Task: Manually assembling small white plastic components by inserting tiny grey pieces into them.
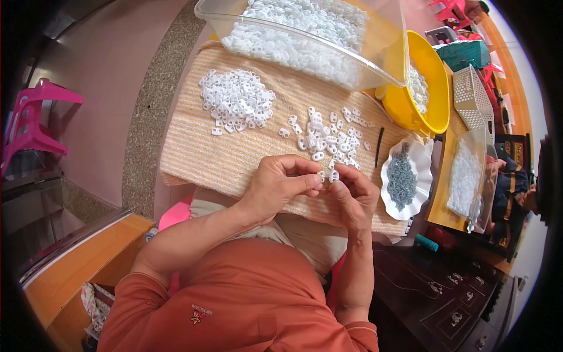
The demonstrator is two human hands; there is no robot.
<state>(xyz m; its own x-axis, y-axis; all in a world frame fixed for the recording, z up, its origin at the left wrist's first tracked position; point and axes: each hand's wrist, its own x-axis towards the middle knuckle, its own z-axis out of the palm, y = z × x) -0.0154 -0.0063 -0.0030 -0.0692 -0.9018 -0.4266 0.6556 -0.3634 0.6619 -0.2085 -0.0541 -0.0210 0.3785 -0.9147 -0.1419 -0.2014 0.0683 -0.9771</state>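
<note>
Close together above the near edge of a striped cloth (205, 158), both my hands are pinched. Between the thumb and forefinger of my left hand (281, 185) is a tiny white plastic piece (321, 174), mostly covered by the fingertips. My right hand (356, 196) grips a small white oval piece with two holes (333, 175) in the same way. The two pieces are slightly apart. Just beyond the fingers lies a loose scatter of white oval two-holed pieces (325, 138). A bigger heap of small white holed pieces (237, 100) sits farther left.
A see-through bin (387, 67) of white pieces stands at the back, beside a yellow basin (437, 88). Right of my hands are a thin black stick (379, 146) and a white scalloped dish (427, 167) of small grey parts. A pink stool (44, 117) stands left.
</note>
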